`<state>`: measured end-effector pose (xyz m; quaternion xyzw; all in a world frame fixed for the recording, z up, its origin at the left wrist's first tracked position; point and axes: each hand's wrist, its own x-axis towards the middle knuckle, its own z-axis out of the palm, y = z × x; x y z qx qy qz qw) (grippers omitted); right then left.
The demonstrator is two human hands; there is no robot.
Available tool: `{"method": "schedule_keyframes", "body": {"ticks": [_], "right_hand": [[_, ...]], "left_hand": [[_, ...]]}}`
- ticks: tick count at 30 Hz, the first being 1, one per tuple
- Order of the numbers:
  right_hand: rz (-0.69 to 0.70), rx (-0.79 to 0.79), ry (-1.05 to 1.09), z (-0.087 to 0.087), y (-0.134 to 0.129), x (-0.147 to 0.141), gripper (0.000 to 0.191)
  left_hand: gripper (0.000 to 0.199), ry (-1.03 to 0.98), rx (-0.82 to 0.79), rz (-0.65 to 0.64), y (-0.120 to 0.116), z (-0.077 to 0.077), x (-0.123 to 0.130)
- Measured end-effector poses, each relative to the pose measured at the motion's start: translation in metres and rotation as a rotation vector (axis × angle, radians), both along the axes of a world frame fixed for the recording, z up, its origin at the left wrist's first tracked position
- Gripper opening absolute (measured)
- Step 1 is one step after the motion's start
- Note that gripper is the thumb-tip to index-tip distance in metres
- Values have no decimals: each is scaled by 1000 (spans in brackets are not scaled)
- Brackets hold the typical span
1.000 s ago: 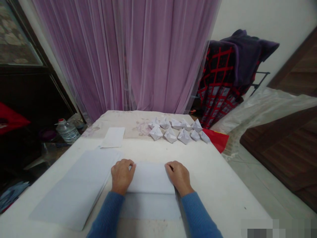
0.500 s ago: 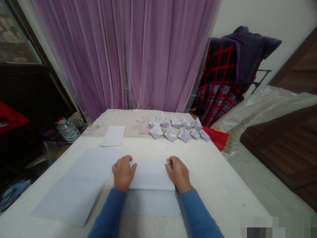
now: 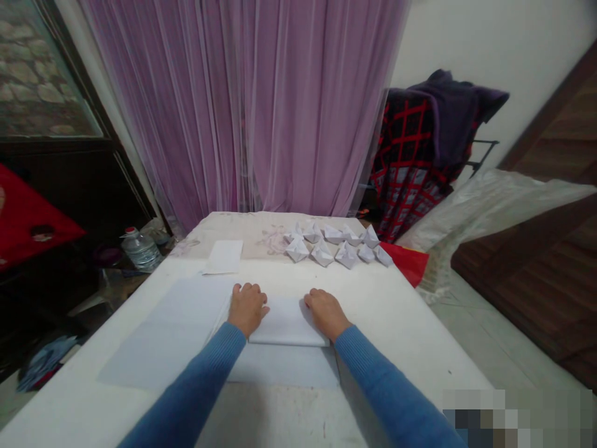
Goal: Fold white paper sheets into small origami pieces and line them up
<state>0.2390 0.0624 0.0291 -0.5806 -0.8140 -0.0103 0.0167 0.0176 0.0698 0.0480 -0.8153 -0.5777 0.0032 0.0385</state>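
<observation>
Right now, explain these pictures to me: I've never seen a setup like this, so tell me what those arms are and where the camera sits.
There's no machine here. These are a person's own arms, filmed by a camera worn on their head, looking forward and down. All three pictures come from it. The left hand and right hand rest on a folded white paper, with no lifting visible. It lies on a white table, with a loose paper sheet and a row of folded paper boats beyond.

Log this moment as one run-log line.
left hand: on folded paper | right hand: on folded paper | nearby: paper stack; paper boats
</observation>
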Motion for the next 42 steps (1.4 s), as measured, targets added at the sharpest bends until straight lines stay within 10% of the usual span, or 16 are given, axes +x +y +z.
{"method": "schedule_keyframes", "body": {"ticks": [17, 42], "right_hand": [[-271, 93, 34, 0, -17, -44, 33], [-132, 63, 84, -10, -58, -22, 61]], "left_hand": [[57, 110, 69, 44, -4, -11, 40], [78, 91, -14, -101, -31, -8, 7]]}}
